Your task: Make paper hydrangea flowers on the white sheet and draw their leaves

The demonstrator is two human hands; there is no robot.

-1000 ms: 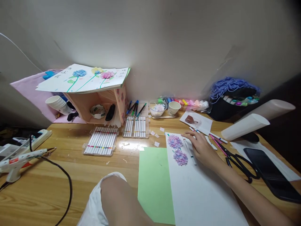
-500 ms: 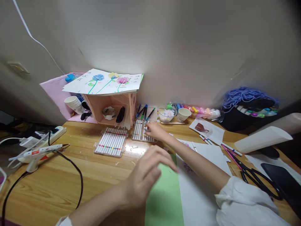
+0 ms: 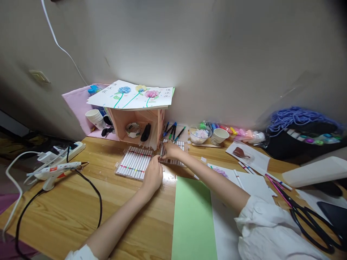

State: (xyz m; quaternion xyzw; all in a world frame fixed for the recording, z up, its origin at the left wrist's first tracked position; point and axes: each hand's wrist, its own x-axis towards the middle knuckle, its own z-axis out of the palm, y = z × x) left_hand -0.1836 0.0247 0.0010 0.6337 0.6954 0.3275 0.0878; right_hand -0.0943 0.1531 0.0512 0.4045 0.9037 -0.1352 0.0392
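Over the right-hand case of white markers (image 3: 181, 146), my right hand (image 3: 173, 151) reaches in with its fingers bent round a marker (image 3: 162, 148) at the case's left end. My left hand (image 3: 153, 176) meets it there, fingers curled together and the tips against the case's near left corner. What the left fingertips hold, if anything, is hidden. Just left lies a second clear case of white markers (image 3: 135, 163), its right edge partly behind my left hand. Green paper (image 3: 192, 216) and white paper with a purple flower (image 3: 221, 172) lie under and beside my right forearm.
A glue gun (image 3: 55, 171) with a black cord lies left, by a power strip (image 3: 74, 151). Behind stands a pink box (image 3: 119, 124) topped with flower drawings (image 3: 135, 97). A bowl (image 3: 199, 135) and paper cup (image 3: 219, 136) stand at the wall. Large scissors (image 3: 309, 216) lie right.
My left hand has moved forward and left from above the green paper to the marker case, its fingers closing. My right hand has shifted to the case's left end. The view has turned slightly.
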